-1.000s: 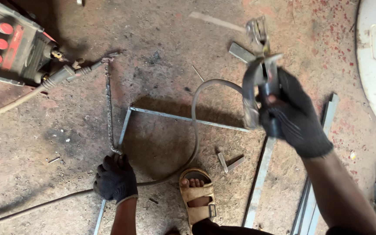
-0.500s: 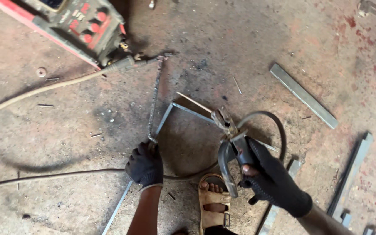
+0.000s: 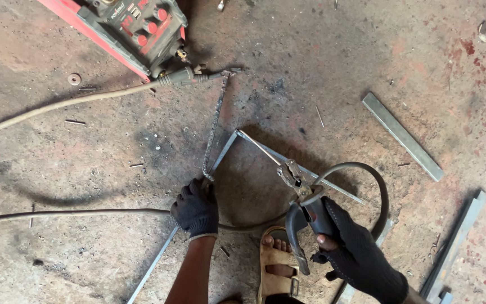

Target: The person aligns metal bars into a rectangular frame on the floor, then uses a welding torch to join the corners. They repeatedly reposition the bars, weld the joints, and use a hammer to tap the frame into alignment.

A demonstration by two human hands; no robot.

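1. The gloved left hand point(image 3: 196, 209) presses palm down on the frame point(image 3: 223, 153), fingers curled shut over its near-left bar
2. The gloved right hand point(image 3: 349, 253) is wrapped tight round the holder point(image 3: 305, 205), jaws pointing far-left at the frame's far bar
3. The frame lies on the floor point(image 3: 338, 67), near the welder point(image 3: 136, 25)
4. Since half a second ago the right hand sits slightly lower and the holder's tip stays at the bar; the left hand has not moved
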